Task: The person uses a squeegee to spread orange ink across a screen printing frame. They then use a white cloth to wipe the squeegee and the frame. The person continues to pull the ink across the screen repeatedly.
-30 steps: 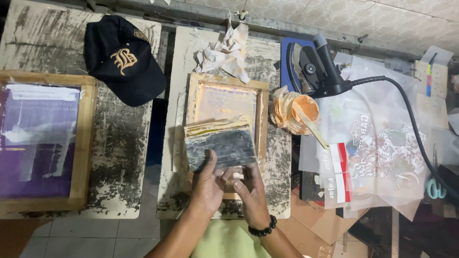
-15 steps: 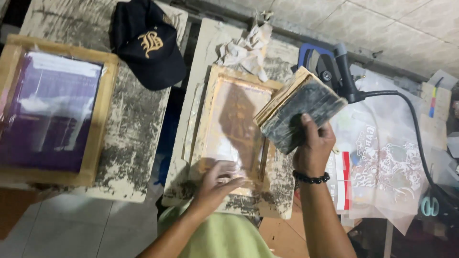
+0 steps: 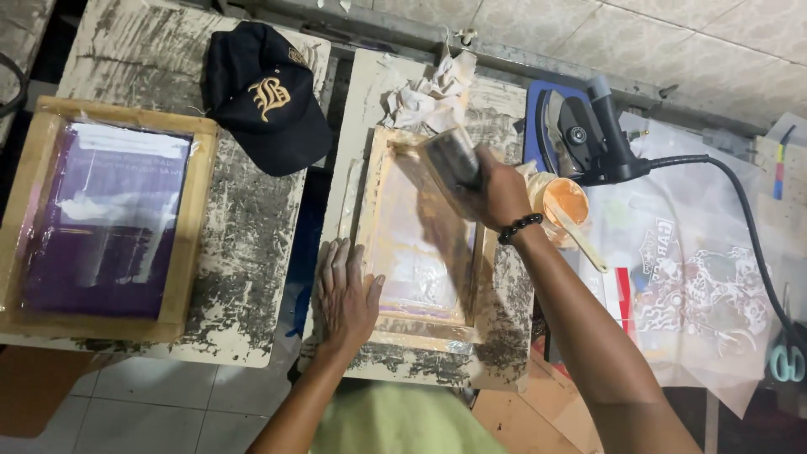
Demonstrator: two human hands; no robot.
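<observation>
Squeegee (image 3: pixel 450 160) sits clenched in my right hand (image 3: pixel 503 195) at the screen frame's (image 3: pixel 370 244) twelve o'clock end, blade lying crosswise; my left hand (image 3: pixel 343 298) presses flat, fingers spread, at seven o'clock.

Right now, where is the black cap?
In the head view the black cap lies at upper left, on the paint-scarred table, between the purple-screened wooden frame and the crumpled rag.

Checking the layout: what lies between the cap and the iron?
In the head view, crumpled rags lie between the cap and iron.
</observation>
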